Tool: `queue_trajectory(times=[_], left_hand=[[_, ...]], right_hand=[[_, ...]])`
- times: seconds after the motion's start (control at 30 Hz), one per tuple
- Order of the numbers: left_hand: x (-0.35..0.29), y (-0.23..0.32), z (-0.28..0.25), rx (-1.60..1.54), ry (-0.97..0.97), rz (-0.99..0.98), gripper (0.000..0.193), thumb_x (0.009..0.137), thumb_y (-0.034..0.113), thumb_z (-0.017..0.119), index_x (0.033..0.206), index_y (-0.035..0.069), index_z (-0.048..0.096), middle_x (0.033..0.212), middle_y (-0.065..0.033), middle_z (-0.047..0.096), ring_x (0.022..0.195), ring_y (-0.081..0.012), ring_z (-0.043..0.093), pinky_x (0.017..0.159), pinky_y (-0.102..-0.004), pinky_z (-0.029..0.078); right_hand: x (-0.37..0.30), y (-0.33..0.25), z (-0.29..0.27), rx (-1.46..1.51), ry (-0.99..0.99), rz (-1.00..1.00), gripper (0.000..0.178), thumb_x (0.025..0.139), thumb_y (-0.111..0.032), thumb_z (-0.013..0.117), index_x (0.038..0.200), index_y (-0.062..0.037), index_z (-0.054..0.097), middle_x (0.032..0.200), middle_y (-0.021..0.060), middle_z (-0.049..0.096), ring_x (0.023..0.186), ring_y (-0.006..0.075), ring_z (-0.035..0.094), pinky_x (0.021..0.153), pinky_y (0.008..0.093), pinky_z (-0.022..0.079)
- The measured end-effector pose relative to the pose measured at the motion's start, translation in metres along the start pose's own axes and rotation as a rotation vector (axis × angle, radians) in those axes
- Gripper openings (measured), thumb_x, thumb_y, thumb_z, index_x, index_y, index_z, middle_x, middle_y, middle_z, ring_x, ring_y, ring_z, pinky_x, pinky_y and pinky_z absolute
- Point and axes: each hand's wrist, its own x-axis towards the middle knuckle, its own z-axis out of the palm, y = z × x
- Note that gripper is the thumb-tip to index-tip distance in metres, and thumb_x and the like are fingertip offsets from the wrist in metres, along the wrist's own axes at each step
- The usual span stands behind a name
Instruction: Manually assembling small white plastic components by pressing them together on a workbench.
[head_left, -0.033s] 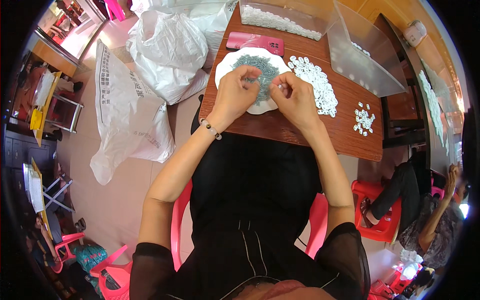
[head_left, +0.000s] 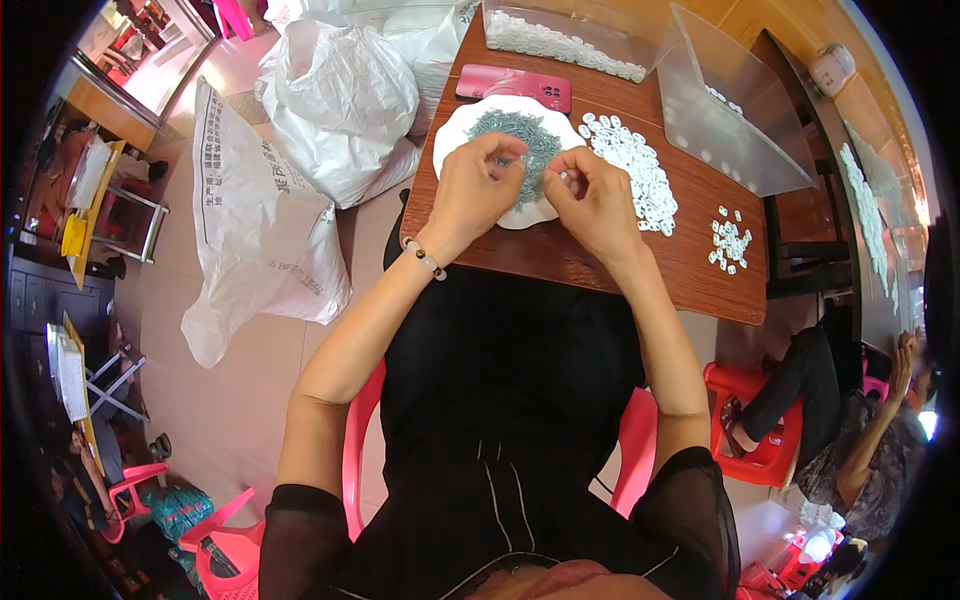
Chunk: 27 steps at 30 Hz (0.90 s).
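Note:
Over a white scalloped plate (head_left: 455, 133) heaped with small grey screw-like pins (head_left: 541, 146), my two hands face each other, a small gap between them. My left hand (head_left: 478, 188) has its thumb and fingertips curled into a pinch; whatever lies in it is too small or hidden to make out. Between the thumb and forefinger of my right hand (head_left: 598, 208) a small white plastic piece (head_left: 566, 175) shows. Just to the right spreads a pile of white oval plastic pieces with holes (head_left: 652, 192). Farther right lies a smaller group of similar white pieces (head_left: 729, 243).
A pink phone (head_left: 515, 86) lies behind the plate on the brown wooden table (head_left: 690, 285). Clear plastic bins (head_left: 735, 135) with white pieces stand at the back. White sacks (head_left: 335, 100) sit on the floor at left. Another person (head_left: 865, 440) sits at right.

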Motion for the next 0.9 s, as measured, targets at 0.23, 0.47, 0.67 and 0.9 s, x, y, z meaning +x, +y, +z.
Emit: queue_trajectory(times=[0.23,0.47,0.67,0.9], left_hand=[[-0.016,0.022,0.006,-0.172,-0.178,-0.053,0.021,0.087,0.018,0.067,0.083,-0.003,0.069,0.071,-0.0034,0.067,0.064,-0.0045,0.058,0.055,-0.0205,0.046],[-0.033,0.032,0.014,-0.178,-0.300,-0.125,0.021,0.086,0.016,0.068,0.085,-0.004,0.070,0.073,-0.0036,0.067,0.068,-0.0055,0.059,0.062,-0.0207,0.047],[-0.042,0.035,0.018,-0.132,-0.425,-0.195,0.021,0.084,0.016,0.071,0.086,-0.005,0.070,0.076,-0.0044,0.069,0.066,-0.0063,0.060,0.059,-0.0209,0.048],[-0.053,0.033,0.030,-0.319,-0.517,-0.238,0.018,0.083,0.012,0.070,0.085,-0.005,0.070,0.073,-0.0058,0.068,0.066,-0.0081,0.062,0.062,-0.0215,0.051]], right_hand=[[-0.020,-0.012,-0.019,-0.176,-0.006,-0.268,0.009,0.076,-0.005,0.066,0.082,-0.0034,0.060,0.065,0.0102,0.056,0.063,0.0258,0.055,0.057,0.0358,0.045],[-0.042,-0.018,-0.040,-0.258,-0.050,-0.330,0.011,0.074,-0.003,0.066,0.082,-0.0051,0.059,0.065,0.0080,0.053,0.062,0.0249,0.053,0.053,0.0365,0.042],[-0.058,-0.018,-0.049,-0.240,-0.095,-0.313,0.012,0.073,-0.002,0.066,0.081,-0.0051,0.058,0.068,0.0077,0.055,0.064,0.0245,0.054,0.054,0.0363,0.043],[-0.073,-0.016,-0.062,-0.186,-0.176,-0.205,0.012,0.072,0.000,0.066,0.081,-0.0038,0.060,0.072,0.0080,0.057,0.064,0.0237,0.055,0.054,0.0353,0.045]])
